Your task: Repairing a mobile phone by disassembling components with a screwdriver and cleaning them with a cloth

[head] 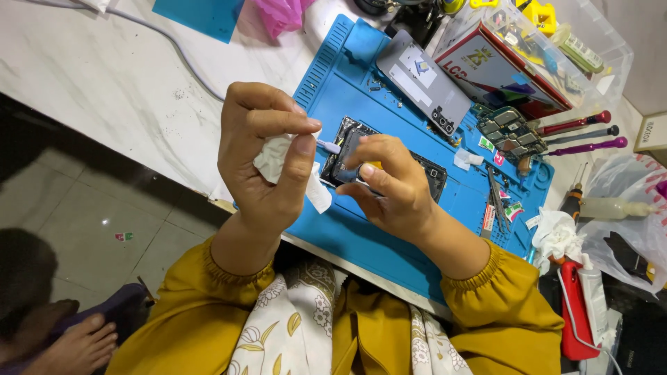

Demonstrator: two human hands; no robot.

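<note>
Clearly the work is going on over the blue repair mat (333, 97), which is lying across the pale marble-look table (104, 76) and taking up most of the bench. On it an opened phone body (434, 173) is resting, dark and stripped of its back, directly under both hands.

The left hand (260, 160) is hovering raised, thumb and fingers pinched closed on a crumpled white tissue (272, 156). The right hand (389, 187) is curled tight around a small blue-handled tool (346, 175), whose pale tip (328, 146) is pointing into the tissue. To my eye the tip is being wiped; doing that well means keeping the tissue folded firmly round the tip and both hands steady above the phone, so nothing is dropping into the open body.

Further back a grey back cover (424, 80) is lying on the mat, and beside it a green circuit board (511, 132). A clear plastic box (549, 48) of parts is crowding the far edge. Three screwdrivers (580, 135) are lying to the right, near a wad of white cloth (556, 232). Small stickers and loose screws (500, 201) are scattered close to the right wrist, easily swept off by a sleeve.
</note>
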